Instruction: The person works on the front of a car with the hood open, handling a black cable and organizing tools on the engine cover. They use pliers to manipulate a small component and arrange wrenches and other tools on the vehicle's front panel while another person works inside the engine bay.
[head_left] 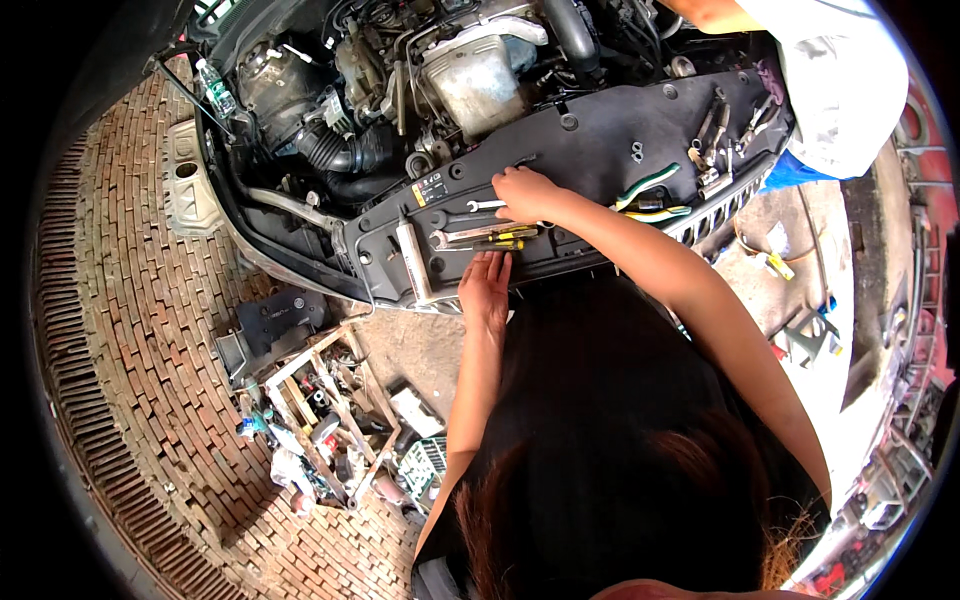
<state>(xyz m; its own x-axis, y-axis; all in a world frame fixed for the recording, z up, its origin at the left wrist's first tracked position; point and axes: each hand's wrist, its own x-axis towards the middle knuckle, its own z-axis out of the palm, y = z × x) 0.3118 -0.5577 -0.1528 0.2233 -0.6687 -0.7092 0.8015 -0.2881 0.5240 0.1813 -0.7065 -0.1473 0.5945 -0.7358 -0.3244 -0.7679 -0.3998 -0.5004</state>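
Uppermost, engine (478, 85); along its front, black panel (595, 130); over panel, right hand (524, 193), fingers curled, grip cannot be told; at near edge, left hand (486, 288), fingers straight, hand unclosed; white tube (412, 260) left of hands, green-handled pliers (648, 184) right; wrenches (460, 236) between, one reaching right hand; yellow screwdrivers (512, 234) just beyond left hand

A black fabric top (600, 400) is worn, filling five o'clock; long, loose reddish-brown hair (487, 530) hangs over it toward six o'clock. Both forearms (475, 390) and hands (487, 290) are bare.
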